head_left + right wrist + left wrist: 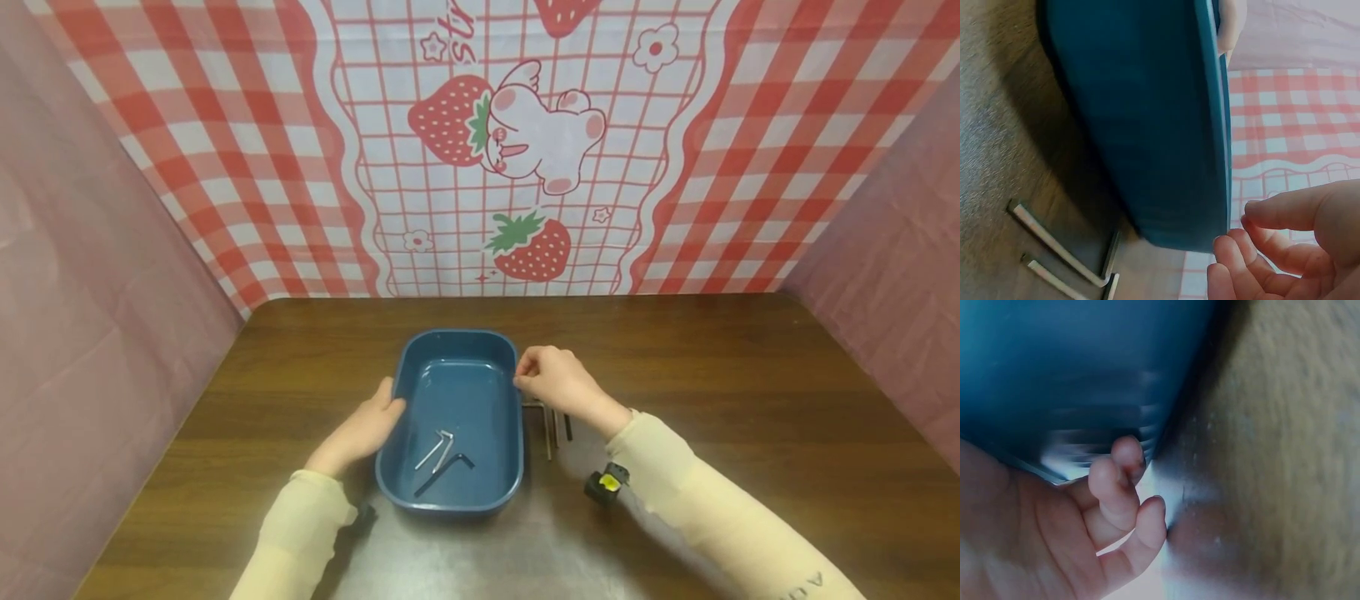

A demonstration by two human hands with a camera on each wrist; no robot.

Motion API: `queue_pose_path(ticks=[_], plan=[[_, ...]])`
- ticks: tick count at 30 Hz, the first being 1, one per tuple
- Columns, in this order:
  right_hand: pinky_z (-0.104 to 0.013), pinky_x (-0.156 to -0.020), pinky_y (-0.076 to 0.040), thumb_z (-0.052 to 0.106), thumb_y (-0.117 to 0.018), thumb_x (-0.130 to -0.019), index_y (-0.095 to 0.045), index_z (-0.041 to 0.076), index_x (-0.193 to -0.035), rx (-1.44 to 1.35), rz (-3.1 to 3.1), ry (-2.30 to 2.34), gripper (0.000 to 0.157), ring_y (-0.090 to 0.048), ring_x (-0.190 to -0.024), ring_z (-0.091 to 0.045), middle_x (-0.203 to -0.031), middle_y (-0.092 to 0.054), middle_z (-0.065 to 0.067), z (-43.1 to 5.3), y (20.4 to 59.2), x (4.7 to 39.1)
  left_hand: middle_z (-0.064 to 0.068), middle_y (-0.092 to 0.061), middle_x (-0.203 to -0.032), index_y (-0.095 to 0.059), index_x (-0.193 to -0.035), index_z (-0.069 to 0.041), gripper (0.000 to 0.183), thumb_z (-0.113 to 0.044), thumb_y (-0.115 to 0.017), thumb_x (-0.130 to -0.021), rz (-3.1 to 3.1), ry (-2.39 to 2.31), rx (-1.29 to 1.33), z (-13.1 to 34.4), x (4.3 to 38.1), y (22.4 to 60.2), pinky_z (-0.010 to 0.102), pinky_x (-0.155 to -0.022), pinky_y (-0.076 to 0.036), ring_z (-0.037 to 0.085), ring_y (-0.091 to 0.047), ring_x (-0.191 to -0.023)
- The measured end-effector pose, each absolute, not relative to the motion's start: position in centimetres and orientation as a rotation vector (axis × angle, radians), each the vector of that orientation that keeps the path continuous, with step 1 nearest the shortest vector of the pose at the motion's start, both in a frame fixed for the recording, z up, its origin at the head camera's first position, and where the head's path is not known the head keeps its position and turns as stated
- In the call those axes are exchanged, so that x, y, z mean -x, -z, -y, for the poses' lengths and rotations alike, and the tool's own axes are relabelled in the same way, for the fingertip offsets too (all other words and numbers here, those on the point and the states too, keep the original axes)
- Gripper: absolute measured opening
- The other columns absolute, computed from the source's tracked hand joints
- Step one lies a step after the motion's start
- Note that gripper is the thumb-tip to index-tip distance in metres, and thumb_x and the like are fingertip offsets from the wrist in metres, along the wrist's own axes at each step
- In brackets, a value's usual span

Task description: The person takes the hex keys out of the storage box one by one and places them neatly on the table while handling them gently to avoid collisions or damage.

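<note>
A blue plastic bin (450, 502) stands on the table, with two silver hex keys (430, 451) and a black hex key (442, 477) lying inside near its front end. My left hand (363, 429) grips the bin's left side, thumb over the rim and fingers bent against the outer wall. At the right rim hovers my right hand (558, 382), its fingers loosely bent and nothing visible between them. In the right wrist view its fingertips are close to the rim; whether they touch it I cannot tell. Brass-coloured hex keys (1060, 245) lie beside the bin, partly hidden in the head view.
Another dark key end (568, 427) shows under my right forearm. The wooden table (750, 400) spreads to both sides. Behind it hangs a red-and-white checked cloth (480, 250) with strawberries; pink curtains (97, 292) flank it.
</note>
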State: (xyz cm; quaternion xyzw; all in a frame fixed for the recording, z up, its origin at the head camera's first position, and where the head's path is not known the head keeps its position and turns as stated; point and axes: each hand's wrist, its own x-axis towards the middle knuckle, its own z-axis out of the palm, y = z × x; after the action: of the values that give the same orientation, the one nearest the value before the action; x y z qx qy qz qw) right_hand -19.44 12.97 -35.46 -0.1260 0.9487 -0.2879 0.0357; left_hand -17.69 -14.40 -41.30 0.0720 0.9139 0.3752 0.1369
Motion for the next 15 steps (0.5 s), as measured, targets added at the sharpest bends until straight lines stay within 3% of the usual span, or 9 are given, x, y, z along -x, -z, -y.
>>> queue_pose_path(ticks=[15], plan=[[-0.023,-0.054,-0.045,0.018,-0.063,-0.081,-0.068,0.009,-0.08,0.394,-2.88,0.871,0.01,-0.055,-0.06,-0.01,-0.075,-0.065,-0.001,-10.5,34.4,19.3,0.028,-0.048,-0.122,-0.031,-0.123,-0.002,0.035,-0.025,-0.026,-0.097,-2.654,-1.103,-0.206,14.4,17.7,41.3,0.05,-0.091,-0.041,0.036,-0.052,-0.109]])
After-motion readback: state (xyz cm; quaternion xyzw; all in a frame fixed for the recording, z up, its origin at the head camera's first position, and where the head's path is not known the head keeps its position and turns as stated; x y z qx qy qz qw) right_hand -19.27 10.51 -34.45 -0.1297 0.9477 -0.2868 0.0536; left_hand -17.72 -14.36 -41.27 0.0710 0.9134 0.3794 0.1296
